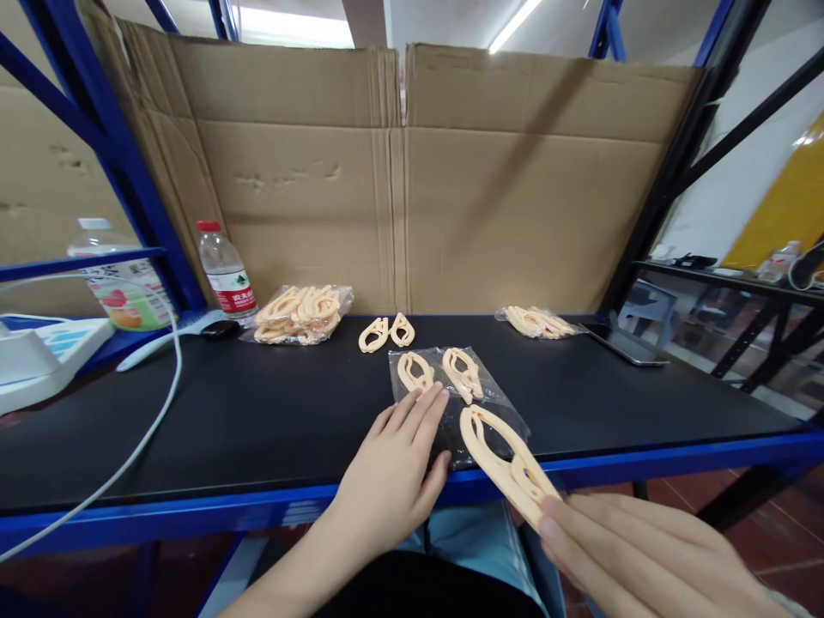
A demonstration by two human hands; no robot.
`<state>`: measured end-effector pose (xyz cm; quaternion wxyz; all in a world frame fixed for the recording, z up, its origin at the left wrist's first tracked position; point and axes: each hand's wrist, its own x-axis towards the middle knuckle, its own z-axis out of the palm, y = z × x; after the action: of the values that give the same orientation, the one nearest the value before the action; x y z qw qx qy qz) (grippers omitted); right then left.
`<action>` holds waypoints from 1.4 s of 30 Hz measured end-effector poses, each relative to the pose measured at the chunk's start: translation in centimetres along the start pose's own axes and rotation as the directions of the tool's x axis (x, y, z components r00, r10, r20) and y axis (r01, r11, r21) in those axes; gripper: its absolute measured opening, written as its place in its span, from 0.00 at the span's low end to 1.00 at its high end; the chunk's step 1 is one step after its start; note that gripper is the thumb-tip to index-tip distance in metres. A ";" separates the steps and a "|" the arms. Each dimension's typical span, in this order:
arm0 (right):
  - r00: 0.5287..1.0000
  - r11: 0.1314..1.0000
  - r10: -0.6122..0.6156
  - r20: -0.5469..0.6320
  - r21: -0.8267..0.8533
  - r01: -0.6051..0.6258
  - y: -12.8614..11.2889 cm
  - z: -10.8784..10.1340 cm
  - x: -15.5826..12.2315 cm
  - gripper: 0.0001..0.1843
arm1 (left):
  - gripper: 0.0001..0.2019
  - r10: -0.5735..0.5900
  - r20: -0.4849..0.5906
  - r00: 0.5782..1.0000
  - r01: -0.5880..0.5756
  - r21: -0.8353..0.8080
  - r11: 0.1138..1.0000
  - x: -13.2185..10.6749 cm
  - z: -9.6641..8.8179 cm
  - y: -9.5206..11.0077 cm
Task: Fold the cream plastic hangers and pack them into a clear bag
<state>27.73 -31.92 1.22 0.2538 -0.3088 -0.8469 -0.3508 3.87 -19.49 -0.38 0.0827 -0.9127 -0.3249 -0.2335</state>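
My right hand (631,549), at the lower right, pinches one end of a beige folding hanger (495,455). This hanger is folded shut and tilted, its far end over the near part of a clear plastic bag (493,390). Two more beige folded hangers, a left one (415,372) and a right one (462,374), lie at the bag; whether inside or on top I cannot tell. My left hand (399,459) rests flat on the bag's left side with fingers stretched out, fingertips at the left hanger's lower end. It grips nothing.
Behind the bag lie two small beige pieces (387,333). Full bags of hangers stand at left (299,313) and right (537,322). Left are a red-capped bottle (225,270), a larger bottle (122,287) and a white cable (171,378). A phone (627,343) lies right; cardboard (309,180) walls the back.
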 end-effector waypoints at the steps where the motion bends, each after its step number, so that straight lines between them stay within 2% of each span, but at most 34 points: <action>1: 0.994 0.996 -0.083 0.068 0.031 0.081 0.2 0.5 1.4 0.19 | 0.28 0.000 -0.003 1.000 0.000 -0.005 1.000 0.0 0.0 0.0; 2: 0.988 0.987 -0.152 0.022 0.051 0.151 0.6 1.2 2.8 0.19 | 0.28 0.000 -0.004 1.000 0.000 -0.008 1.000 0.0 0.0 0.0; 5: 0.988 0.987 -0.154 -0.010 -0.039 0.153 1.6 4.0 5.7 0.17 | 0.29 -0.004 0.004 1.000 0.004 -0.010 1.000 0.0 -0.1 0.0; 10: 0.987 0.966 -0.110 0.115 -0.220 0.133 2.0 8.1 7.4 0.13 | 0.29 0.001 -0.008 1.000 -0.001 -0.025 1.000 0.1 -0.1 0.0; 13: 0.972 0.958 0.007 0.236 -0.281 0.061 1.9 9.3 7.8 0.12 | 0.29 0.002 -0.004 1.000 -0.002 -0.023 1.000 0.1 -0.1 0.0; 16: 0.904 0.934 0.200 0.379 -0.352 -0.060 1.8 9.8 8.0 0.10 | 0.29 0.000 0.001 1.000 0.000 -0.012 1.000 0.0 -0.1 0.0; 19: 0.830 0.913 0.325 0.454 -0.380 -0.150 1.7 10.0 8.3 0.11 | 0.29 0.002 0.007 1.000 -0.002 0.006 1.000 0.0 0.0 0.0; 26: 0.733 0.880 0.445 0.514 -0.404 -0.250 2.1 10.8 9.2 0.15 | 0.29 0.002 0.029 1.000 -0.003 0.032 0.999 -0.1 0.1 0.0; 30: 0.710 0.875 0.458 0.535 -0.413 -0.254 2.2 11.8 9.3 0.19 | 0.29 0.002 0.039 0.999 -0.003 0.032 0.999 0.0 0.1 0.0; 32: 0.721 0.875 0.456 0.522 -0.412 -0.255 1.7 11.5 9.0 0.18 | 0.29 -0.001 0.039 0.999 0.000 0.026 1.000 0.0 0.1 0.0; 33: 0.741 0.875 0.449 0.499 -0.416 -0.250 1.3 10.9 8.7 0.18 | 0.29 -0.002 0.037 0.999 0.002 0.020 1.000 0.0 0.0 0.0; 35: 0.824 0.892 0.388 0.413 -0.395 -0.222 0.6 9.0 8.1 0.19 | 0.28 0.001 0.030 1.000 -0.002 0.002 1.000 0.0 0.0 -0.1; 37: 0.934 0.944 0.246 0.259 -0.282 -0.170 0.8 6.8 8.1 0.16 | 0.28 0.006 0.022 1.000 -0.006 -0.022 1.000 0.0 -0.2 -0.1; 38: 0.971 0.971 0.177 0.159 -0.190 -0.146 1.4 5.9 8.3 0.14 | 0.28 0.006 0.017 1.000 -0.006 -0.033 0.999 -0.1 -0.2 -0.2; 40: 0.986 0.983 0.162 -0.047 -0.073 -0.166 3.8 5.2 9.6 0.10 | 0.29 -0.003 0.012 1.000 0.004 -0.053 0.999 -0.2 -0.4 -0.2; 42: 0.975 0.977 0.214 -0.065 0.002 -0.215 7.4 6.7 11.5 0.11 | 0.29 -0.016 0.014 1.000 0.017 -0.069 0.997 -0.2 -0.6 -0.3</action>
<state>23.61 -18.74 7.70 0.3165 -0.3876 -0.7991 -0.3333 3.31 -19.61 0.06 0.0470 -0.9139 -0.3246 -0.2391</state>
